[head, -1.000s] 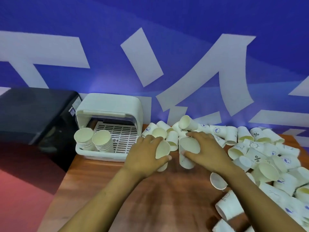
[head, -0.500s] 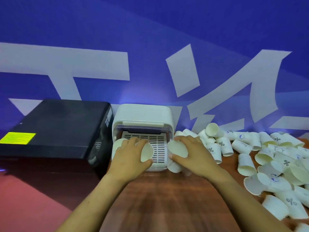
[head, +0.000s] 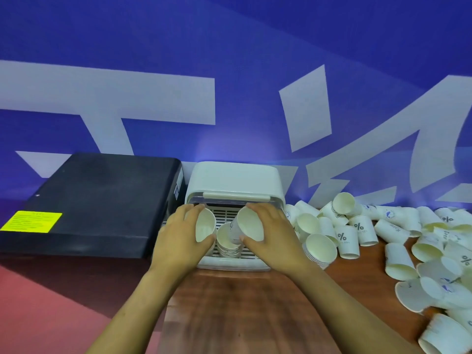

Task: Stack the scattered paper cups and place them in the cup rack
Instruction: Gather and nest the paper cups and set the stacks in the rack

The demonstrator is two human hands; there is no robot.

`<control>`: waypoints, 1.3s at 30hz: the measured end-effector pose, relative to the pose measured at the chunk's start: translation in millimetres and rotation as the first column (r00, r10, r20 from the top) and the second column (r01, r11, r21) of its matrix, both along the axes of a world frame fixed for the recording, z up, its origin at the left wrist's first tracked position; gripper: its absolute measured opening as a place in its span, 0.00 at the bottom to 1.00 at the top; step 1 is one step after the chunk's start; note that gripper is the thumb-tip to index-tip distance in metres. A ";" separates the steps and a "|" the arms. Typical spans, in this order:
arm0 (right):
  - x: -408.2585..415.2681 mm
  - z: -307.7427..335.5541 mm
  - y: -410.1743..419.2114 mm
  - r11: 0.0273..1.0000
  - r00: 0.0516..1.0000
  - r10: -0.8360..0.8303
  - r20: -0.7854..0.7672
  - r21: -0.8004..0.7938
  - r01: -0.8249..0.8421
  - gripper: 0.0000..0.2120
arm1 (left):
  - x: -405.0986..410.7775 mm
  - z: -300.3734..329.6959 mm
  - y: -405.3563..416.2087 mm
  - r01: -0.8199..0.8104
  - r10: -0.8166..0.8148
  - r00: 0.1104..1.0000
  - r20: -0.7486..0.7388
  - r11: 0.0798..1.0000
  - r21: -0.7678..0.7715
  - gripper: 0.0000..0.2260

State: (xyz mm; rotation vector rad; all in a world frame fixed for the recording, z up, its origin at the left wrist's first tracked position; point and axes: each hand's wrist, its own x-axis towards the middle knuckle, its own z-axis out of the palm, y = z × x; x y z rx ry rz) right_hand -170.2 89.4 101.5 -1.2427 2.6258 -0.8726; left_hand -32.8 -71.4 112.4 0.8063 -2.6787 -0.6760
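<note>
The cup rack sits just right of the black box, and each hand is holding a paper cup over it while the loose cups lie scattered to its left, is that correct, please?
Not quite: the head view shows the scattered cups lying right of the cup rack, not left. The rest holds: left hand and right hand each hold a cup beside the black box.

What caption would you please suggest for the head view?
Both hands, left hand and right hand, each hold a paper cup over the white cup rack.

Rack [head: 233, 178] at back of surface [head: 237, 310], against wall [head: 229, 47]. Box [head: 97, 200] just left of rack. Cup stack [head: 227, 241] in rack. Loose cups [head: 398, 241] on surface, right of rack. Another stack [head: 319, 249] just beside rack's right side.
</note>
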 end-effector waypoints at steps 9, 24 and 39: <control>2.7 -31.3 -18.1 0.997 0.998 0.043 -0.048 -0.059 -0.046 0.28 | -14.8 -26.2 -11.7 -0.010 0.010 1.000 -0.020 0.999 0.037 0.28; 6.1 -68.3 -33.6 0.997 0.998 0.062 -0.007 -0.034 -0.063 0.28 | -15.2 -67.8 -20.1 0.005 -0.006 1.000 0.010 0.998 0.067 0.27; -8.1 -87.3 -29.6 0.994 0.982 0.066 0.180 0.069 -0.080 0.33 | -30.1 -91.0 -18.5 -0.016 -0.004 0.970 0.245 0.997 0.081 0.29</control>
